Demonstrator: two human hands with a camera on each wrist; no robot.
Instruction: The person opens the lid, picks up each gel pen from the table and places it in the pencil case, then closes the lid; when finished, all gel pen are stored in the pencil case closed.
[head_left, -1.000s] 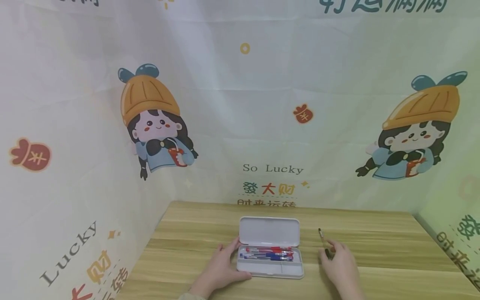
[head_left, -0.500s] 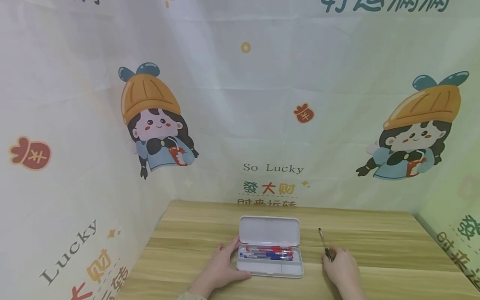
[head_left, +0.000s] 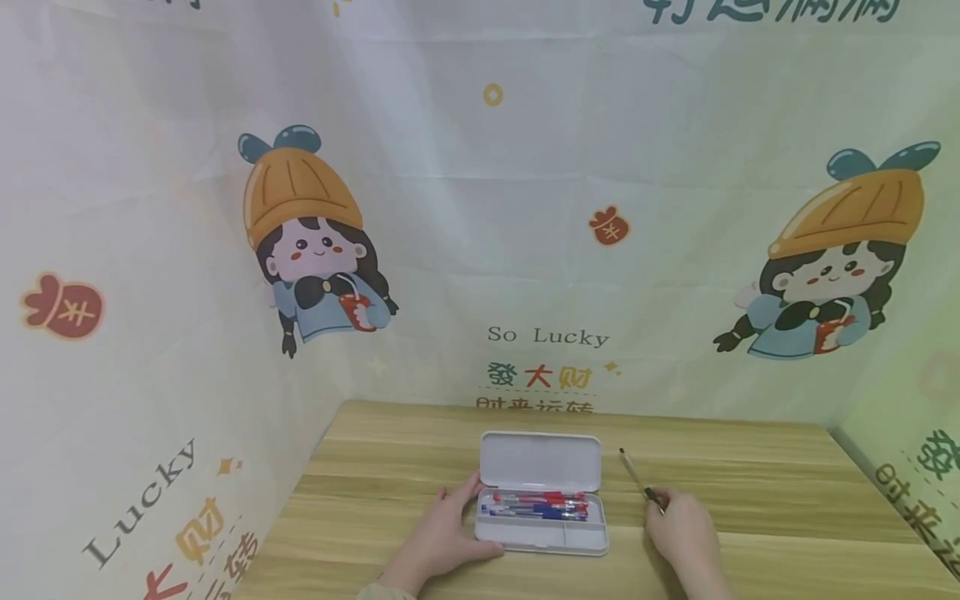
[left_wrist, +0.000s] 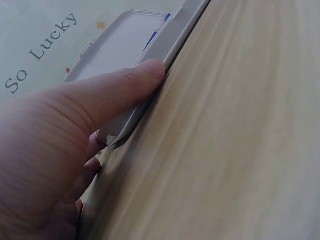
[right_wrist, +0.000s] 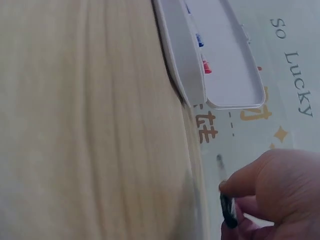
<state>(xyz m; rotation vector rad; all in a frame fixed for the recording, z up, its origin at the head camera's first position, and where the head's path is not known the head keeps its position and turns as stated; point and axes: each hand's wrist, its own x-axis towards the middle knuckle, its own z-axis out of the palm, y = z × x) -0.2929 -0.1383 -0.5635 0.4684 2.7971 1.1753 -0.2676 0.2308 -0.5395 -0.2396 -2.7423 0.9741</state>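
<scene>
A white pencil case (head_left: 519,536) lies with its lid (head_left: 540,461) raised on the wooden table. Inside its rear compartment are red pens (head_left: 576,497) and blue pens (head_left: 557,515). My left hand (head_left: 442,536) holds the case at its left end, with the thumb (left_wrist: 150,70) on the front wall and the fingers round the left side. To the right of the case, my right hand (head_left: 686,533) pinches a black-capped pen (head_left: 636,472), which points away and to the left. In the right wrist view the pen's black part (right_wrist: 228,209) shows between thumb and fingers.
The wooden table (head_left: 780,492) runs back to a printed cloth backdrop (head_left: 420,250) that also closes off both sides. The case has narrower compartments at its front. The raised lid stands at the case's far side.
The pen in my right hand has swung its far tip to the left, and the fingers have shifted their hold on it. My left hand and the case stay put.
</scene>
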